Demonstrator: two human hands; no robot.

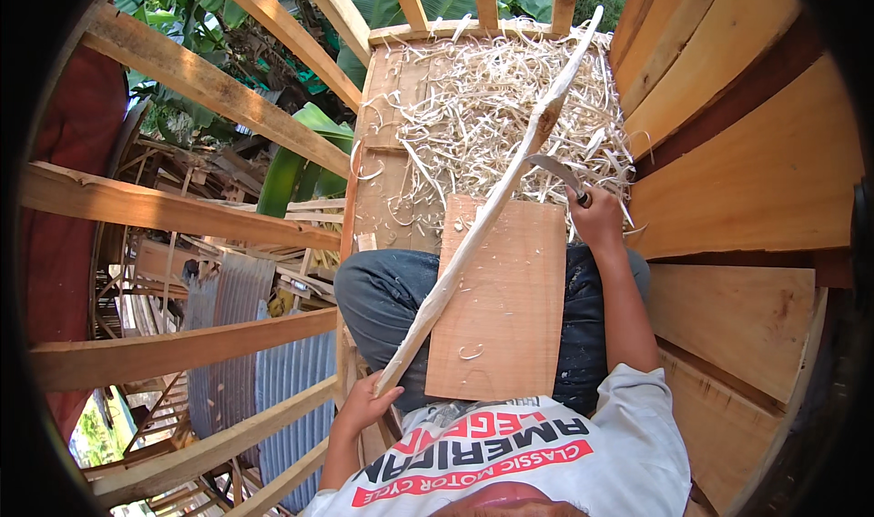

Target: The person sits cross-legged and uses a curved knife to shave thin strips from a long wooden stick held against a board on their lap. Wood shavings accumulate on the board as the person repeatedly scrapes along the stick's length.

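A long pale peeled stick point(473, 235) runs slantwise across my lap, from low on the left to the far right. My left hand point(368, 402) is closed round its near end. About two thirds of the way up, a darker brown patch point(548, 114) shows on the stick. My right hand point(596, 217) grips the handle of a curved knife point(557, 168), whose blade tip reaches the stick's right side; whether it touches, I cannot tell. Under the stick a flat wooden board point(510, 308) lies over my legs, with a few shavings on it.
Curly wood shavings point(492, 107) cover much of the plank floor point(387, 180) ahead. Slatted wooden rails point(182, 217) stand on the left, and wide planks point(746, 171) wall the right. Beyond the rails are corrugated metal sheets point(296, 408), piled timber and banana leaves point(305, 153).
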